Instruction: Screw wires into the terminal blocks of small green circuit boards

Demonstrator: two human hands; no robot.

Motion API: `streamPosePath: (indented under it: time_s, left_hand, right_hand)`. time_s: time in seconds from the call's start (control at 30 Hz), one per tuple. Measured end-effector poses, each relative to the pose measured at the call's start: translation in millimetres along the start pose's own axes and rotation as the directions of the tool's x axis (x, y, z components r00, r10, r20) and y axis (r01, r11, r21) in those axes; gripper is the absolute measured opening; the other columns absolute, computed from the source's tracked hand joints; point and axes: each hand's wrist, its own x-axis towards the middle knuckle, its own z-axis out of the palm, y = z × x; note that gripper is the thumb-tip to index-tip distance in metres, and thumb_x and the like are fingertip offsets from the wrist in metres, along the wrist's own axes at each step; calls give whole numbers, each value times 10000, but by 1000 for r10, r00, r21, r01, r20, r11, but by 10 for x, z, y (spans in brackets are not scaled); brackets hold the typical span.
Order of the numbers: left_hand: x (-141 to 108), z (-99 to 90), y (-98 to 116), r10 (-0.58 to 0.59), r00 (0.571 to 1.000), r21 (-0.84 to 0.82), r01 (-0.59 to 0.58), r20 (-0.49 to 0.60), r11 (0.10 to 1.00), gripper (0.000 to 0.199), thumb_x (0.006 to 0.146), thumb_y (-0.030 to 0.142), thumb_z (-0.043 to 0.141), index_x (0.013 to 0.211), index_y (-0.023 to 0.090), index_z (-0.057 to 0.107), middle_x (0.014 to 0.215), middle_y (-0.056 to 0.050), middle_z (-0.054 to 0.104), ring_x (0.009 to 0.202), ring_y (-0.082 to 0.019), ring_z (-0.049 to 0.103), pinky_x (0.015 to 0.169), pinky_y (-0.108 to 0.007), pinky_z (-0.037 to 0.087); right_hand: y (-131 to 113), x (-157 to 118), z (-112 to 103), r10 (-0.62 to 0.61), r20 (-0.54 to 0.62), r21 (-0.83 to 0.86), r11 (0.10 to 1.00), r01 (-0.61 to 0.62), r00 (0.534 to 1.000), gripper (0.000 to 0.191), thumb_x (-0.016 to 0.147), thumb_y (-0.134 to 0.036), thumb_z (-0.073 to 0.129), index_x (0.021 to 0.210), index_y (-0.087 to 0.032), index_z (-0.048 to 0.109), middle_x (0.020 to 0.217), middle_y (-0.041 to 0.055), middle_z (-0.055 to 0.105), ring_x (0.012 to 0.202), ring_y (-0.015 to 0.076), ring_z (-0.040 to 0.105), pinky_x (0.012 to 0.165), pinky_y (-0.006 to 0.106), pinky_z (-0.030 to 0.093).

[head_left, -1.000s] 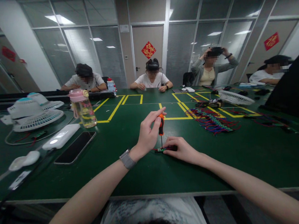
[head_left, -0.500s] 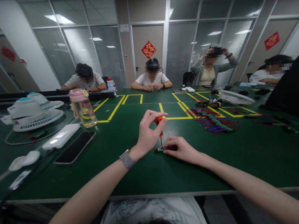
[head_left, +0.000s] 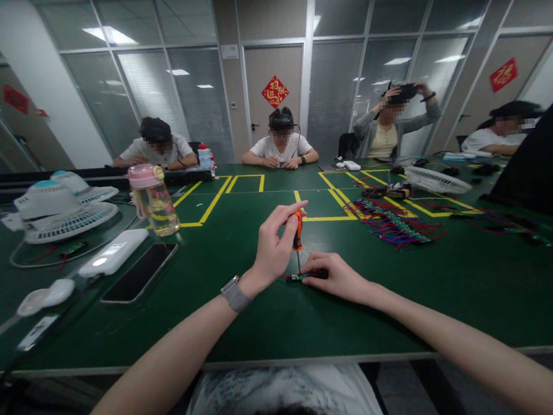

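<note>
My left hand (head_left: 274, 241) is closed on the orange-and-black handle of a screwdriver (head_left: 298, 235), thumb and fingers around its upper part. The screwdriver stands nearly upright, its thin shaft pointing down to a small green circuit board (head_left: 295, 277) on the table. Whether the tip sits in a screw is too small to tell. My right hand (head_left: 335, 279) pinches the right end of the board and presses it to the table; its fingers hide that end. A short red wire shows at the board's left end.
On the green table (head_left: 249, 331) lie a phone (head_left: 139, 273), a white power strip (head_left: 113, 252) and a pink-lidded bottle (head_left: 155, 203) at left, beside white fans (head_left: 65, 208). Several wired circuit boards (head_left: 398, 222) form a row at right. Co-workers sit across the table.
My left fingers have shifted slightly around the screwdriver handle, which has turned a little and shows more orange. My right hand and the circuit board have stayed in place.
</note>
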Motion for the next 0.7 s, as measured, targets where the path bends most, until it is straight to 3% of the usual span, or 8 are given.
streamPosePath:
  time_s: [0.7]
  left_hand:
    - [7, 3, 11, -4, 1000, 25, 4, 2, 1000, 302, 946, 242, 420, 1170, 217, 622, 982, -54, 649, 916, -154, 602, 827, -284, 454]
  right_hand:
    - [-1, -2, -5, -5, 3, -10, 1000, 5, 1000, 135, 790, -195, 668, 898, -169, 746, 798, 43, 646, 690, 140, 585, 635, 249, 461]
